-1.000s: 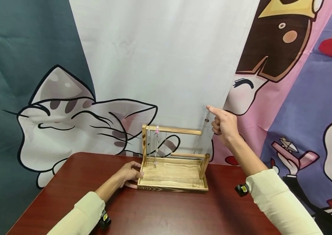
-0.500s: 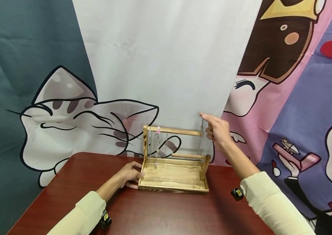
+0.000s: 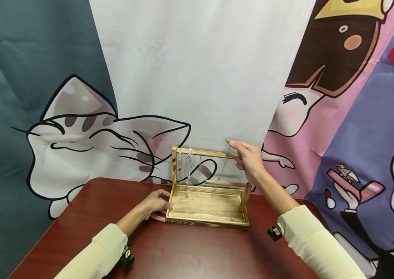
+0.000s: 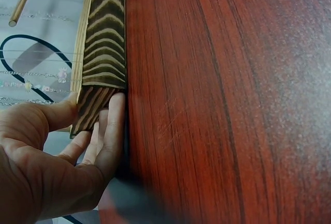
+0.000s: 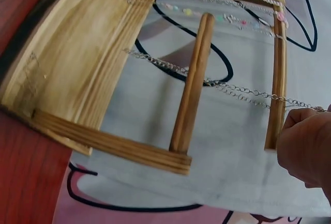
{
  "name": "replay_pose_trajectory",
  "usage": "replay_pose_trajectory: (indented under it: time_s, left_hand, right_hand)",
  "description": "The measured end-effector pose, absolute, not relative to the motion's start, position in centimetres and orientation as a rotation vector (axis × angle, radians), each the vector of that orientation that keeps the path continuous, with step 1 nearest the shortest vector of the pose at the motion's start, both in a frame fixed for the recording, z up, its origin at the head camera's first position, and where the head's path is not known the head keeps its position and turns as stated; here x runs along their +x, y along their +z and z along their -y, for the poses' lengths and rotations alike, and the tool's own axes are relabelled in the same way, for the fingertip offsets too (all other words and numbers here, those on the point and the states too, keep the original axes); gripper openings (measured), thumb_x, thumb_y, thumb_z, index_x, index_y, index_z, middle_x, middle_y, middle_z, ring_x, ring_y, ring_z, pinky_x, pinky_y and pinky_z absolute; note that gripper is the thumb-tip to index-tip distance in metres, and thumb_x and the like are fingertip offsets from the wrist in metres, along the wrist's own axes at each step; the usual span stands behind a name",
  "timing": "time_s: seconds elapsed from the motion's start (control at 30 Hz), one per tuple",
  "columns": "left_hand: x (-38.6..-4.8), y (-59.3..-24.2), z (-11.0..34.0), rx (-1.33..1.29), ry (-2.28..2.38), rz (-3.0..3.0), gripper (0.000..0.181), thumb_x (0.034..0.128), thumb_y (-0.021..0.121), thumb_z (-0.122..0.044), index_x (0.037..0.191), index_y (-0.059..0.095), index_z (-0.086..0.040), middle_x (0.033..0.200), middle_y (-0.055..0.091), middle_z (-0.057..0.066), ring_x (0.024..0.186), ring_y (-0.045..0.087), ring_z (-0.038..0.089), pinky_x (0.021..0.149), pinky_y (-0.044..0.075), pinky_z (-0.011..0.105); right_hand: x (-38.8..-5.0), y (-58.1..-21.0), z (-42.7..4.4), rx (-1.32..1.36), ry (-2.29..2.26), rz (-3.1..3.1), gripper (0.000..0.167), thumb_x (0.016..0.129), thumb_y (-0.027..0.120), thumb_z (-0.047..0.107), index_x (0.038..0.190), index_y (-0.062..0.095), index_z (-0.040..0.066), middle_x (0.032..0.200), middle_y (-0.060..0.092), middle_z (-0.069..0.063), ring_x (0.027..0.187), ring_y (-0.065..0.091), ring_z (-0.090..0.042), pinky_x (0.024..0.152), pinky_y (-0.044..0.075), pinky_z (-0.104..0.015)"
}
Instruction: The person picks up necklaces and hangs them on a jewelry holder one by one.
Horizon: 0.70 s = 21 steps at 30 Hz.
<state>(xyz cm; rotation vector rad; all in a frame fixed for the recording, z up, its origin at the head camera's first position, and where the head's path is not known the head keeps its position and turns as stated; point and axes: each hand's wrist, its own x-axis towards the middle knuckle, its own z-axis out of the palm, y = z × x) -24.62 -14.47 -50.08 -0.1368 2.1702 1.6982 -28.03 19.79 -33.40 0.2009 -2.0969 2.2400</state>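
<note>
My left hand (image 3: 154, 205) holds the left end of a wooden jewelry stand (image 3: 205, 209), its thumb over the tray rim and its fingers against the outer wall. In the left wrist view, that end wall (image 4: 95, 105) sits between thumb and fingers. Up by the free end of the top bar (image 3: 208, 153), my right hand (image 3: 249, 158) pinches a silver chain necklace (image 5: 232, 87). The chain crosses the top bar and hangs down behind the lower bar (image 5: 192, 84). In the right wrist view my fingertips are partly cut off at the edge.
Several other necklaces, one with a pink bead charm (image 3: 190, 154), hang near the stand's left post (image 3: 174, 170). The stand rests on a reddish-brown table (image 3: 197, 252). Behind it hangs a printed cloth (image 3: 203, 77) with cartoon figures.
My right hand has moved left and down, bringing the chain from beyond the top bar's free end onto the bar. The left hand keeps its hold on the stand.
</note>
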Motion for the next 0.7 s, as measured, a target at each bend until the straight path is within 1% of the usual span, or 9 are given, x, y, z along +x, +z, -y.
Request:
replay_pose_trajectory:
  time_s: [0.1, 0.17, 0.23, 0.3, 0.37, 0.4, 0.47, 0.57, 0.7]
  left_hand:
    - [-24.6, -50.1, 14.6, -0.151, 1.699, -2.166, 0.05, 0.1031, 0.078, -0.003, 0.147, 0.055, 0.0, 0.105, 0.073, 0.016, 0.084, 0.077, 0.025, 0.064, 0.074, 0.046]
    - [-24.6, -50.2, 14.5, -0.156, 1.7, -2.161, 0.05, 0.1032, 0.078, -0.003, 0.147, 0.055, 0.0, 0.105, 0.073, 0.016, 0.084, 0.077, 0.025, 0.064, 0.074, 0.046]
    - [-24.7, -50.2, 14.5, -0.155, 1.702, -2.156, 0.05, 0.1032, 0.078, -0.003, 0.148, 0.055, 0.0, 0.104, 0.073, 0.016, 0.084, 0.077, 0.025, 0.064, 0.074, 0.045]
    - [-24.8, -50.3, 14.5, -0.15, 1.704, -2.153, 0.05, 0.1031, 0.078, -0.003, 0.147, 0.055, 0.0, 0.104, 0.073, 0.016, 0.084, 0.077, 0.025, 0.064, 0.074, 0.045]
    - [-24.8, -50.2, 14.5, -0.149, 1.703, -2.15, 0.05, 0.1031, 0.078, -0.003, 0.147, 0.055, 0.0, 0.104, 0.073, 0.016, 0.084, 0.077, 0.025, 0.064, 0.074, 0.045]
    - [-24.8, -50.2, 14.4, -0.148, 1.702, -2.151, 0.05, 0.1031, 0.078, -0.004, 0.147, 0.055, 0.0, 0.104, 0.073, 0.016, 0.084, 0.077, 0.025, 0.064, 0.074, 0.045]
    - [-24.8, -50.2, 14.4, -0.149, 1.697, -2.157, 0.05, 0.1031, 0.078, -0.004, 0.147, 0.055, 0.0, 0.105, 0.073, 0.016, 0.084, 0.077, 0.025, 0.064, 0.074, 0.045]
    - [-24.7, -50.1, 14.4, -0.155, 1.692, -2.16, 0.05, 0.103, 0.079, -0.004, 0.147, 0.055, -0.001, 0.106, 0.073, 0.016, 0.085, 0.077, 0.025, 0.064, 0.074, 0.045]
    - [-24.5, -49.8, 14.4, -0.157, 1.684, -2.169, 0.051, 0.1031, 0.078, -0.004, 0.148, 0.054, -0.001, 0.106, 0.073, 0.017, 0.086, 0.076, 0.025, 0.065, 0.075, 0.045]
  right_hand:
    - [-27.9, -34.0, -18.9, 0.207, 2.248, 2.115, 0.044, 0.112, 0.072, 0.023, 0.149, 0.07, -0.002, 0.05, 0.04, 0.012, 0.047, 0.026, -0.003, 0.044, 0.022, -0.017]
    - [-27.8, -34.4, -18.5, 0.205, 2.258, 2.117, 0.042, 0.112, 0.072, 0.022, 0.146, 0.072, -0.003, 0.054, 0.052, 0.012, 0.047, 0.026, -0.002, 0.044, 0.022, -0.017]
    - [-27.8, -34.9, -18.0, 0.2, 2.267, 2.123, 0.039, 0.112, 0.071, 0.02, 0.144, 0.073, -0.002, 0.068, 0.07, 0.012, 0.046, 0.026, -0.002, 0.043, 0.023, -0.017]
    - [-27.7, -35.3, -17.7, 0.198, 2.268, 2.134, 0.034, 0.112, 0.072, 0.019, 0.14, 0.077, 0.0, 0.092, 0.082, 0.012, 0.046, 0.027, -0.002, 0.044, 0.023, -0.017]
    - [-27.6, -35.7, -17.3, 0.198, 2.262, 2.151, 0.031, 0.112, 0.073, 0.02, 0.137, 0.08, 0.004, 0.111, 0.085, 0.014, 0.046, 0.028, -0.002, 0.044, 0.024, -0.017]
    - [-27.6, -35.9, -17.1, 0.203, 2.259, 2.16, 0.03, 0.111, 0.073, 0.021, 0.136, 0.08, 0.004, 0.113, 0.084, 0.014, 0.046, 0.028, -0.002, 0.044, 0.023, -0.017]
    - [-27.6, -36.2, -16.7, 0.211, 2.253, 2.17, 0.029, 0.111, 0.074, 0.021, 0.134, 0.082, 0.005, 0.112, 0.084, 0.014, 0.047, 0.028, -0.002, 0.045, 0.023, -0.017]
    - [-27.4, -36.6, -16.2, 0.204, 2.248, 2.186, 0.03, 0.11, 0.075, 0.021, 0.134, 0.081, 0.004, 0.097, 0.082, 0.013, 0.048, 0.029, -0.002, 0.045, 0.024, -0.017]
    - [-27.2, -37.1, -15.7, 0.199, 2.232, 2.221, 0.032, 0.111, 0.075, 0.023, 0.137, 0.08, 0.004, 0.098, 0.082, 0.014, 0.047, 0.029, -0.003, 0.045, 0.024, -0.017]
